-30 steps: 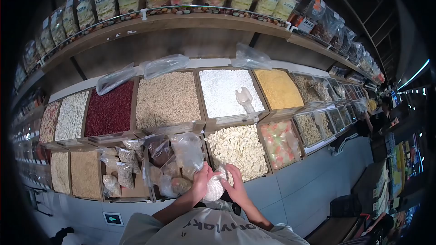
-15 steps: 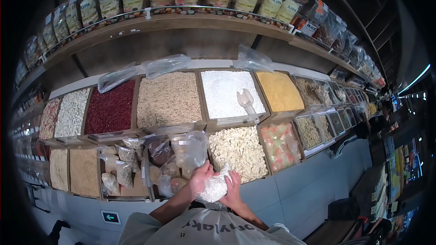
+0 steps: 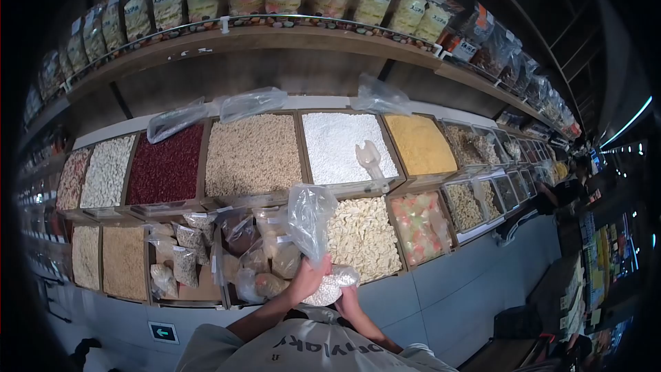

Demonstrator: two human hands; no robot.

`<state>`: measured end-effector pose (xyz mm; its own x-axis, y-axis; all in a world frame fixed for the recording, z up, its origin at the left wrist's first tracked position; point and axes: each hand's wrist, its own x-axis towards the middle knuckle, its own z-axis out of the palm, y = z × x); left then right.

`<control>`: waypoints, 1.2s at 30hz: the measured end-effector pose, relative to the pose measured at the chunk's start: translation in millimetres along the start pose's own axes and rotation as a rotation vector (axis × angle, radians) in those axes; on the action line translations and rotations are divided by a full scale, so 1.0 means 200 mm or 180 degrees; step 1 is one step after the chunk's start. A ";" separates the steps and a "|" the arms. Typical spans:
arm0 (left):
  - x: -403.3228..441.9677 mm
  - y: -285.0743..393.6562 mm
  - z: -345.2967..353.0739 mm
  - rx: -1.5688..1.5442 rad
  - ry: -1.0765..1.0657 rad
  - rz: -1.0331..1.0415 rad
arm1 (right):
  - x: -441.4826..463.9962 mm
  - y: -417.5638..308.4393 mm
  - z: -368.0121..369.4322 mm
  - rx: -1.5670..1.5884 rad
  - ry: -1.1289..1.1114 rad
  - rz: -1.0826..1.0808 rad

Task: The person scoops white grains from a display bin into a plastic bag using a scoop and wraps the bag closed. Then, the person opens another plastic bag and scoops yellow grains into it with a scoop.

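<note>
A clear plastic bag [image 3: 323,294] of small white grains hangs in front of my shirt. My left hand [image 3: 314,277] is closed around the bag's gathered neck, and the loose film [image 3: 310,220] stands up above the fist. Against the right underside of the filled part lies my right hand [image 3: 349,301]; its fingers are mostly hidden by the bag. Just beyond my hands is a bin of pale cream, curled pieces [image 3: 363,240]. Behind that, a bin of white grains [image 3: 341,139] holds a clear scoop [image 3: 369,158].
Other bins hold dark red beans [image 3: 165,169], beige grains [image 3: 253,155] and yellow grains [image 3: 421,145]. Packed bags [image 3: 186,265] fill a lower bin at left. A wooden shelf [image 3: 275,39] with packets runs overhead. Another person [image 3: 561,193] is at the far right.
The loose top of the bag has risen and swung right, standing more upright. My right hand has dropped from the bag's upper right side to its lower right. The view has shifted slightly.
</note>
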<state>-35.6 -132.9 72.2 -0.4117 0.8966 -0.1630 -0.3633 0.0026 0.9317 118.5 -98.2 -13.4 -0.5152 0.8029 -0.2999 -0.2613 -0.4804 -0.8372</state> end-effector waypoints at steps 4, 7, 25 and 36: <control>-0.01 0.00 -0.04 0.0814 -0.0119 0.0349 | 0.01 -0.07 -0.03 0.0924 -0.0224 0.1436; -0.02 0.12 -0.06 0.1429 -0.0438 0.0824 | 0.04 -0.09 -0.02 0.1418 -0.0511 0.2011; 0.05 -0.02 -0.18 -0.1596 0.0837 -0.0439 | -0.01 -0.37 0.14 -0.2873 -0.1151 -0.1045; 0.06 -0.07 -0.17 -0.1445 0.0859 -0.0423 | -0.05 -0.20 0.15 -0.1715 -0.1140 -0.0569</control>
<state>-63.3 -136.5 45.9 -0.5157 0.7560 -0.4031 -0.7267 -0.1368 0.6732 109.1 -97.5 37.3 -0.7652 0.6424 -0.0429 0.0284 -0.0330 -0.9991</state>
